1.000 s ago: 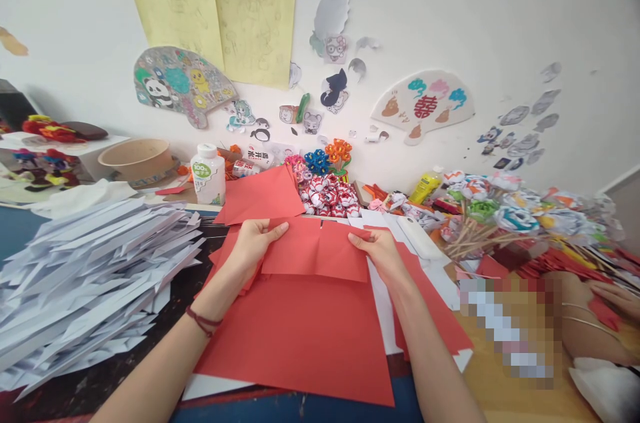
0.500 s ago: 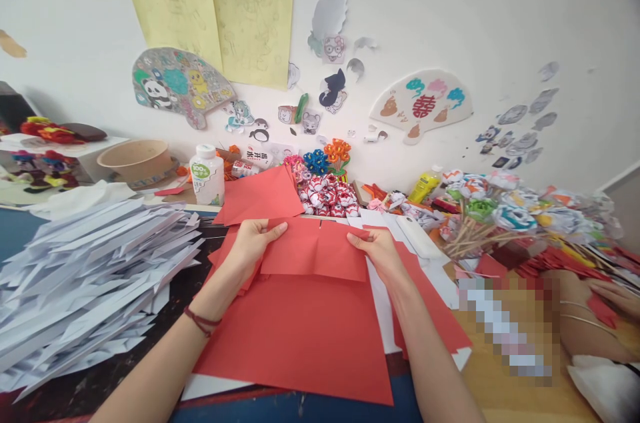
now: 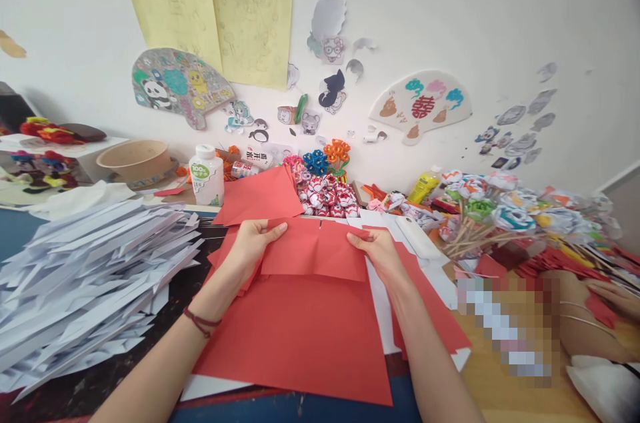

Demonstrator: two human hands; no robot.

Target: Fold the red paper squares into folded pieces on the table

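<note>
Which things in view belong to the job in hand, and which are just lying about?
In the job:
creased red sheet, held by left hand and right hand
probably large red sheet beneath

Apparently lying about:
white bottle
yellow bottle
tan basin

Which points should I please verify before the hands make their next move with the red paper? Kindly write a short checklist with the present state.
1. Left hand grips the held red paper at its left side: ok.
2. Right hand grips its right side: ok.
3. Held red paper free of creases: not ok, a crease runs down near its middle.
4. Number of layers in the held red paper: cannot tell.
5. White bottle upright and apart from both hands: ok.
6. Pile of white paper strips apart from both hands: ok.
</note>
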